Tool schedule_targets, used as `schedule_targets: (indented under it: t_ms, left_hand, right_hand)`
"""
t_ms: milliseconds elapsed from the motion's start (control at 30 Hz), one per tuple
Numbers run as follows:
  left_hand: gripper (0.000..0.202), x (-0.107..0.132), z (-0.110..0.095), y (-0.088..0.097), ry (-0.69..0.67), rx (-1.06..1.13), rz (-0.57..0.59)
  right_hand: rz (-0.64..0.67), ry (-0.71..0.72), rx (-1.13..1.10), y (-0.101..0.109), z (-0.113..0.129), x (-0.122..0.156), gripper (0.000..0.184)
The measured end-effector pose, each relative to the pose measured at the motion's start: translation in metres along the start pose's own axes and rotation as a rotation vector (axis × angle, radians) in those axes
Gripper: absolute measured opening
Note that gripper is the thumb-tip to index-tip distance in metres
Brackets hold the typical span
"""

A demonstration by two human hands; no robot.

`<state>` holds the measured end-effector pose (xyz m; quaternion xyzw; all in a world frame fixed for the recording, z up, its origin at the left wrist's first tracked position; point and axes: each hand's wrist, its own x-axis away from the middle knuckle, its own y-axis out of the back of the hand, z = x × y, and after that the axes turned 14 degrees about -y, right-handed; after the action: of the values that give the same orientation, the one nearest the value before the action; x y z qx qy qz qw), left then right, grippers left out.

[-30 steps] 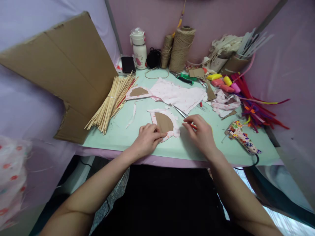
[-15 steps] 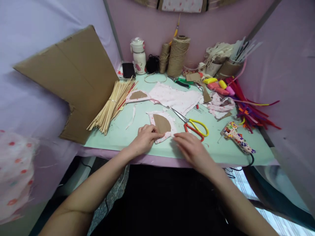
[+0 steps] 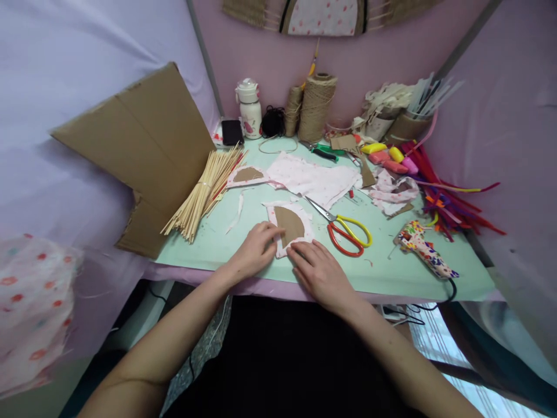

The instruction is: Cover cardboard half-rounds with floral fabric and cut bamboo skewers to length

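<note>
A brown cardboard shape on a piece of pink-dotted white fabric [image 3: 290,223] lies near the front of the pale green table [image 3: 383,270]. My left hand [image 3: 253,252] rests at the piece's left edge with fingers curled onto the fabric. My right hand [image 3: 319,271] lies at its lower right corner, fingers stretched and touching the fabric edge. Red and yellow handled scissors [image 3: 346,228] lie on the table just right of the piece, apart from both hands.
A bundle of wooden sticks [image 3: 204,188] and a big cardboard sheet [image 3: 139,139] fill the left. More dotted fabric [image 3: 315,177], twine spools [image 3: 314,104], a bottle [image 3: 249,108], a phone [image 3: 232,132], pipe cleaners [image 3: 444,191] and a patterned glue gun [image 3: 424,249] stand behind and right.
My right hand let go of the scissors, which now lie on the table, and moved left to the fabric piece's lower edge. My left hand stayed at the piece.
</note>
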<state>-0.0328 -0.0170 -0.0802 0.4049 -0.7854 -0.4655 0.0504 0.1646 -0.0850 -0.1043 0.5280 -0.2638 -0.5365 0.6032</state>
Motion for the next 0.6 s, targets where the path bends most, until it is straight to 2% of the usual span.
schedule_targets:
  t_ms: [67, 100, 200, 333, 433, 500, 600]
  left_hand:
    - [0.039, -0.002, 0.0, -0.001, 0.143, -0.105, -0.119]
    - [0.04, -0.004, -0.001, -0.003, 0.216, -0.179, -0.142]
    - [0.046, -0.01, -0.005, -0.011, 0.307, -0.331, -0.094]
    - [0.045, -0.021, -0.007, -0.022, 0.34, -0.27, -0.073]
    - [0.039, -0.03, -0.004, -0.019, 0.358, -0.096, -0.134]
    - [0.035, -0.035, -0.001, -0.014, 0.387, 0.148, -0.162]
    - [0.029, -0.04, 0.0, -0.004, 0.438, 0.579, -0.107]
  right_hand:
    - [0.016, -0.009, -0.003, 0.001, 0.001, 0.0, 0.038]
    - [0.021, -0.012, -0.006, 0.001, 0.001, 0.0, 0.038]
    - [0.019, -0.016, -0.023, 0.001, 0.001, 0.0, 0.039]
    - [0.035, -0.006, -0.027, 0.001, 0.0, 0.0, 0.039]
    - [0.027, -0.002, -0.038, 0.002, -0.002, -0.001, 0.038]
    - [0.013, -0.006, -0.054, 0.002, -0.002, -0.001, 0.038]
    - [-0.003, -0.009, -0.076, 0.002, -0.002, 0.001, 0.039]
